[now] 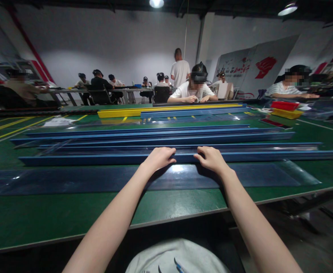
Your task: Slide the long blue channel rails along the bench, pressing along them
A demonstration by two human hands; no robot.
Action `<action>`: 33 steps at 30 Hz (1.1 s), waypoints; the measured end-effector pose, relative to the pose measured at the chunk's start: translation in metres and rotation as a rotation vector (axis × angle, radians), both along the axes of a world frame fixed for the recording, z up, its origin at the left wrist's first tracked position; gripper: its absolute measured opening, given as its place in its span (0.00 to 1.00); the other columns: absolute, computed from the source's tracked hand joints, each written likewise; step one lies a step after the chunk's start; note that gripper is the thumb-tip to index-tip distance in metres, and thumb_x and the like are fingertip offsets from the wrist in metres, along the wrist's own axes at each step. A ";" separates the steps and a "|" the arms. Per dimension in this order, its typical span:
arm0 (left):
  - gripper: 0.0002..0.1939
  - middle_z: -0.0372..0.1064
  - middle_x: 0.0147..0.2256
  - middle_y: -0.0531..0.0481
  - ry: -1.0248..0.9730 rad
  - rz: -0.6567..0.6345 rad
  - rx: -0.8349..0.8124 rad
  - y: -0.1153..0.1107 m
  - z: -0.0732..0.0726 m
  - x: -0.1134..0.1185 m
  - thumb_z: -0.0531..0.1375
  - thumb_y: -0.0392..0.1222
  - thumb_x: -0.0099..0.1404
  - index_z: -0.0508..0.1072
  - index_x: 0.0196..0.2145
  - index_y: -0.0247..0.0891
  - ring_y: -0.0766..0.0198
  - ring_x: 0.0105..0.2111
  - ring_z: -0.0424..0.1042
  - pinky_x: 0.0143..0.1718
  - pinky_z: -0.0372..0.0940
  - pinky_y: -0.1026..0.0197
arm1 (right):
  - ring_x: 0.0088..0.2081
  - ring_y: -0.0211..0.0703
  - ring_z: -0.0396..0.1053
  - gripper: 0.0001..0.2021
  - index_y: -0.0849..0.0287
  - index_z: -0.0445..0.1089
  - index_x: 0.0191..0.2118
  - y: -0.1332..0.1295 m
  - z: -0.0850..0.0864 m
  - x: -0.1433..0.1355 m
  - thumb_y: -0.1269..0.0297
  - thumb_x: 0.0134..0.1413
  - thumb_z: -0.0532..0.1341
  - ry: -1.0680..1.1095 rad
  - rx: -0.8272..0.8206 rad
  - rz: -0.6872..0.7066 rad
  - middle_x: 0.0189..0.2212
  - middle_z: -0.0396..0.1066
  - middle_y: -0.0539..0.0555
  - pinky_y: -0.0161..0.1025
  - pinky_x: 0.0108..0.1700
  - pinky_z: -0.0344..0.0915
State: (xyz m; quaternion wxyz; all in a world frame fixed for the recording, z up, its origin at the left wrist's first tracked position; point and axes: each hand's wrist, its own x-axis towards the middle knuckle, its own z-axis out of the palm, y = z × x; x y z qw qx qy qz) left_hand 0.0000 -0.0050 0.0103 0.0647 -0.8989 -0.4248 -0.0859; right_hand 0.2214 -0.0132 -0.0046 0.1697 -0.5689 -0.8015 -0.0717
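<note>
A long blue channel strip [98, 159] lies across the green table, the nearest of several blue strips. My left hand [163, 156] has its thumb and curled fingers around the strip's near wall, left of the middle. A short way to the right, my right hand [209, 157] grips the same wall in the same manner. Between the two hands a stretch of the blue wall shows. A flat, clear plastic sheet [83, 178] lies on the table between the strip and the table's front edge, partly under my wrists.
Behind lie more blue strips [183, 137] and a yellow strip [117, 113]. Red [285, 105] and yellow [287, 113] trays stand at the back right. A person [194, 89] sits across the green table [177, 206]; others sit farther back.
</note>
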 end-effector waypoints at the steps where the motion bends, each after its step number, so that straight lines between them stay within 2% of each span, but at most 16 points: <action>1: 0.08 0.71 0.35 0.48 0.001 -0.001 0.002 0.000 0.000 0.000 0.57 0.45 0.59 0.66 0.35 0.40 0.59 0.36 0.70 0.31 0.60 0.64 | 0.31 0.40 0.64 0.11 0.58 0.66 0.29 0.000 0.000 0.000 0.58 0.52 0.51 0.000 0.000 0.003 0.29 0.70 0.54 0.33 0.30 0.49; 9: 0.07 0.71 0.36 0.49 0.010 -0.006 0.027 -0.001 0.000 0.001 0.57 0.45 0.59 0.65 0.34 0.40 0.60 0.36 0.70 0.29 0.59 0.65 | 0.33 0.41 0.65 0.14 0.58 0.66 0.30 0.000 -0.002 0.001 0.55 0.53 0.50 -0.022 0.014 0.029 0.29 0.70 0.54 0.34 0.30 0.50; 14: 0.08 0.71 0.36 0.50 0.012 -0.015 0.042 0.000 -0.001 0.000 0.57 0.45 0.59 0.65 0.34 0.40 0.59 0.36 0.70 0.29 0.59 0.65 | 0.35 0.42 0.66 0.17 0.58 0.66 0.33 -0.003 -0.003 -0.009 0.51 0.54 0.49 -0.073 0.037 0.095 0.32 0.70 0.55 0.34 0.32 0.51; 17: 0.07 0.71 0.36 0.50 0.016 -0.016 0.053 0.001 -0.002 0.000 0.57 0.45 0.59 0.65 0.34 0.40 0.59 0.36 0.70 0.28 0.59 0.65 | 0.35 0.42 0.66 0.15 0.58 0.65 0.34 -0.004 -0.004 -0.017 0.53 0.54 0.50 -0.099 0.064 0.125 0.32 0.70 0.55 0.34 0.32 0.51; 21: 0.08 0.71 0.36 0.50 0.023 -0.012 0.059 0.002 -0.003 0.001 0.57 0.45 0.59 0.65 0.34 0.40 0.59 0.37 0.70 0.29 0.59 0.65 | 0.33 0.41 0.65 0.11 0.58 0.65 0.32 -0.003 -0.004 -0.020 0.57 0.53 0.52 -0.097 0.059 0.097 0.31 0.69 0.55 0.34 0.31 0.50; 33: 0.10 0.71 0.35 0.50 0.027 -0.001 0.064 0.001 -0.003 -0.002 0.57 0.47 0.59 0.64 0.34 0.40 0.59 0.36 0.70 0.28 0.58 0.65 | 0.32 0.41 0.64 0.12 0.59 0.65 0.28 0.002 -0.003 -0.018 0.57 0.52 0.53 -0.096 0.057 0.085 0.29 0.69 0.55 0.34 0.31 0.49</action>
